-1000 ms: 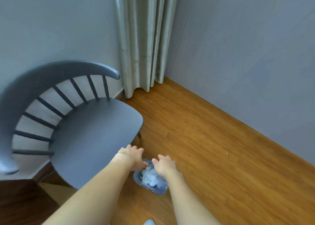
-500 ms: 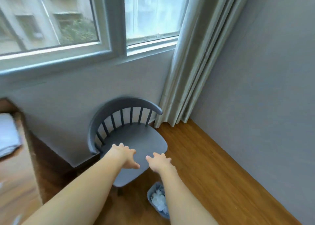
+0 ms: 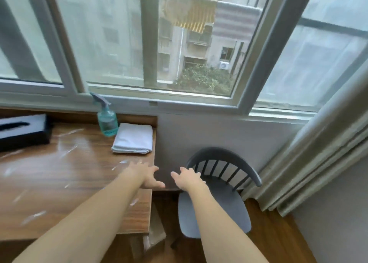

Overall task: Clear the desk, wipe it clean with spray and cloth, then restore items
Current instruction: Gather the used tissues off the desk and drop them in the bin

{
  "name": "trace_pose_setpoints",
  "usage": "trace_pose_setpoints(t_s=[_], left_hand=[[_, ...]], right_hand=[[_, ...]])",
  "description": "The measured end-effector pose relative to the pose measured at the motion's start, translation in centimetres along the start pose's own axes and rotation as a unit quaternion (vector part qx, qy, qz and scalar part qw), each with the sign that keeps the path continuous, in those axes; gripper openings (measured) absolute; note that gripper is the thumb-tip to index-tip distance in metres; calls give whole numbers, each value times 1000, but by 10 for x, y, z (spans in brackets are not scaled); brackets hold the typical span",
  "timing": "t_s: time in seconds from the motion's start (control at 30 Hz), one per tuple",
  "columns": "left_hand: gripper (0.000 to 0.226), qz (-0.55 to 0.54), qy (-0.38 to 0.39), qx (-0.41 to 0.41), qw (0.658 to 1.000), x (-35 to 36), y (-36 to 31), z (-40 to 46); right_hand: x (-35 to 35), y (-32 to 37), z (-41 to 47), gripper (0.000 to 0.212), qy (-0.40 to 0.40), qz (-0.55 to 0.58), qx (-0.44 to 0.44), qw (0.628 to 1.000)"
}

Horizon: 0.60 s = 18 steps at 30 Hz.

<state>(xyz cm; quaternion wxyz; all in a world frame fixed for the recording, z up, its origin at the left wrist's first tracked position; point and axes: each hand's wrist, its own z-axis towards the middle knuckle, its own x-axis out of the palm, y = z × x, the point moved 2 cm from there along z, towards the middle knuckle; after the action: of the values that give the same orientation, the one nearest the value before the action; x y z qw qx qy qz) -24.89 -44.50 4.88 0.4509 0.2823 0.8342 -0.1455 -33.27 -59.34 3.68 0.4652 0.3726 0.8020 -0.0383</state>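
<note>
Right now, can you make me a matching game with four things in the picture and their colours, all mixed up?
Things:
1. spray bottle
2. folded cloth
3. chair
4. tissue box

Colours:
A. white
B. black
C. see-through bluish green
D. grey

Right pairs: 1-C, 2-A, 3-D, 4-B.
</note>
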Motion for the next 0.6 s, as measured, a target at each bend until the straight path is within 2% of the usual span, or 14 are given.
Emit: trace_pose_setpoints(t_s=[0.13, 0.33, 0.6], left_hand=[[91, -56, -13, -59, 997, 6, 89, -41], [91, -105, -30, -112, 988, 38, 216, -94], [94, -179, -44, -147, 972, 66, 375, -142]], right_hand=[[20, 93, -5, 65, 16, -34, -59, 998], [94, 229, 0, 77, 28, -112, -121, 986], [154, 386, -35, 70, 17, -111, -164, 980]])
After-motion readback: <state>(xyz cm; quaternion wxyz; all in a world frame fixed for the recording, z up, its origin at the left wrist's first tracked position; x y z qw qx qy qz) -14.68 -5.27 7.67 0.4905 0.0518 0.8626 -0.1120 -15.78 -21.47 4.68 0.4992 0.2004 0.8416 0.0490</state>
